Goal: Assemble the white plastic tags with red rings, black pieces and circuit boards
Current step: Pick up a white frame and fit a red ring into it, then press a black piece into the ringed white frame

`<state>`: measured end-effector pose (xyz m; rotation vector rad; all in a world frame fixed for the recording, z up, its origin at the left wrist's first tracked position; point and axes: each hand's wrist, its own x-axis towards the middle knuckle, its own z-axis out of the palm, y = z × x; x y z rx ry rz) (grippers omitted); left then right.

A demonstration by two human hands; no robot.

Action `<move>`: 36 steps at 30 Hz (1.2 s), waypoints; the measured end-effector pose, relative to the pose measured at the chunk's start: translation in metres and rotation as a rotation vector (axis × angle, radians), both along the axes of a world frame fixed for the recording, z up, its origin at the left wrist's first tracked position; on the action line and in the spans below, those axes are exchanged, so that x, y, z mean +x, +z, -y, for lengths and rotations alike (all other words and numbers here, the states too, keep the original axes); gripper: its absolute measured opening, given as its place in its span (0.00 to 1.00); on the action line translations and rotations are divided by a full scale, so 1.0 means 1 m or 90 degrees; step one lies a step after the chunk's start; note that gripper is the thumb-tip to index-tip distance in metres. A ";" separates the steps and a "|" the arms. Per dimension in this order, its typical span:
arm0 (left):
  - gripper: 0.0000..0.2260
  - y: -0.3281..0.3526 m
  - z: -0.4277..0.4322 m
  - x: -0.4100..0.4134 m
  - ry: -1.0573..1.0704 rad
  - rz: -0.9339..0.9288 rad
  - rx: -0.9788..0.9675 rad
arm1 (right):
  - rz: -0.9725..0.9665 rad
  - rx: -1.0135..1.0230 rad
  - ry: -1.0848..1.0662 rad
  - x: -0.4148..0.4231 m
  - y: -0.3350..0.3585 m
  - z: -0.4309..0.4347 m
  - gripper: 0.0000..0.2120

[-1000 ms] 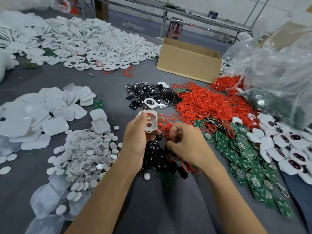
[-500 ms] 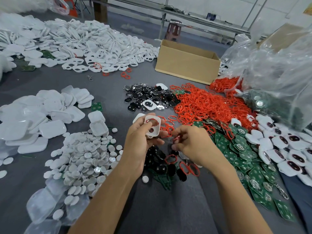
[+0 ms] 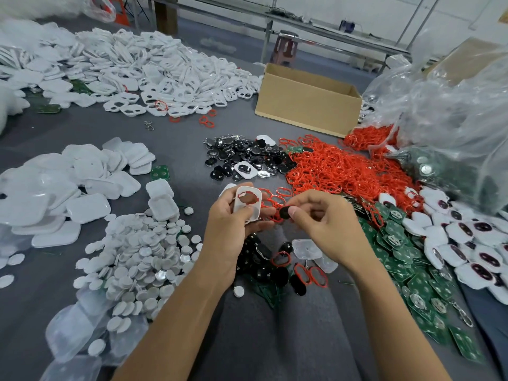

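A person's left hand (image 3: 231, 229) grips a white rounded plastic tag (image 3: 253, 212) above the grey desk (image 3: 178, 138). The tag's long axis runs up and away from the palm, its open face toward the camera and a thin red ring (image 3: 257, 200) seated round the cut-out. Just beside it, the right hand (image 3: 327, 226) pinches a small black oval piece (image 3: 286, 213) between thumb and forefinger. A heap of loose red rings (image 3: 343, 171) lies beyond the right hand, with green circuit boards (image 3: 398, 257) to its right. White round discs (image 3: 143, 257) are piled left of the left hand.
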<state>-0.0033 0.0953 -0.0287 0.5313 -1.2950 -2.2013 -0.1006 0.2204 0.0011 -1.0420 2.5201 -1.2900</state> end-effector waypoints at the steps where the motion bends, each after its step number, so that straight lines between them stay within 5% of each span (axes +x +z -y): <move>1: 0.15 0.000 0.000 0.000 -0.001 -0.001 -0.002 | 0.018 -0.010 0.004 0.000 0.001 0.000 0.06; 10: 0.07 -0.004 -0.007 -0.001 -0.065 0.079 -0.086 | 0.111 -0.129 0.039 0.007 -0.001 0.007 0.08; 19: 0.08 -0.004 -0.007 0.000 0.034 0.050 -0.237 | 0.077 -0.174 -0.012 0.009 0.001 0.008 0.10; 24: 0.08 -0.003 -0.005 0.002 0.069 0.037 -0.235 | 0.113 -0.168 0.004 0.011 0.002 0.009 0.08; 32: 0.08 -0.001 -0.006 0.001 -0.036 -0.078 -0.077 | 0.400 -0.244 0.123 0.001 0.005 -0.002 0.06; 36: 0.08 -0.001 -0.006 0.002 -0.056 -0.084 -0.087 | 0.430 -0.238 0.116 -0.001 0.000 -0.002 0.07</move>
